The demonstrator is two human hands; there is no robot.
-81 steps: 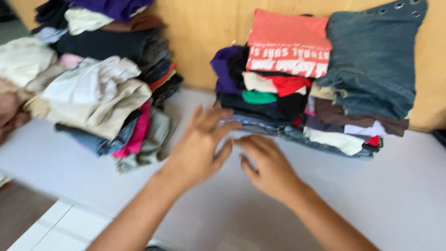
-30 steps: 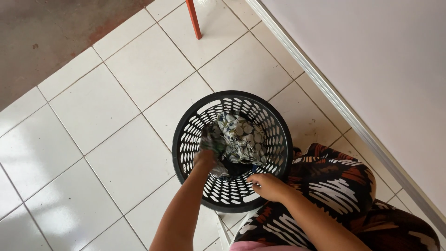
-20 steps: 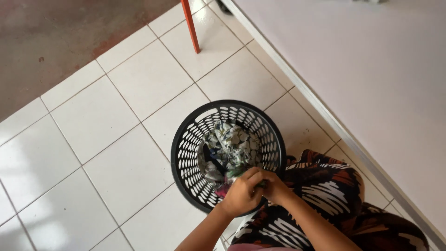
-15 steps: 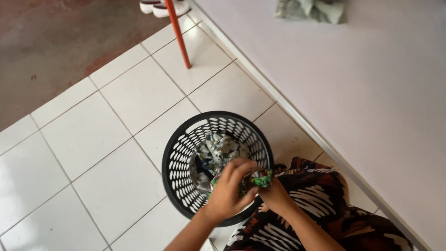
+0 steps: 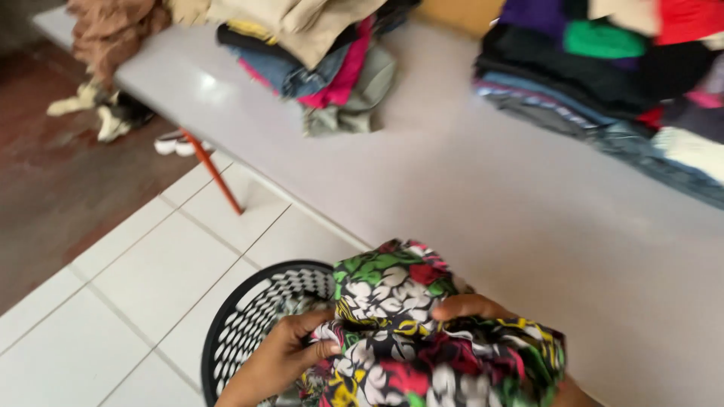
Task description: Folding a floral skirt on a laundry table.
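Both hands, left (image 5: 290, 354) and right (image 5: 467, 307), clutch the floral cloth (image 5: 422, 332) bunched above the basket (image 5: 249, 316), beside the counter (image 5: 483, 196). Risk: loose folds may snag the rim.

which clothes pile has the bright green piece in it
The right pile, at the table's far right; a bright green garment sits near its top. The left pile shows none.

L hand (image 5: 290, 348) low in frame, forearm coming up from bottom edge, fingers curled, thumb pressed fwd in a pinch. R hand (image 5: 469, 307) just beside it, slightly higher, fingers bent over w/ knuckles up, wrist mostly hidden. Both closed in a grip, near each other, not touching.
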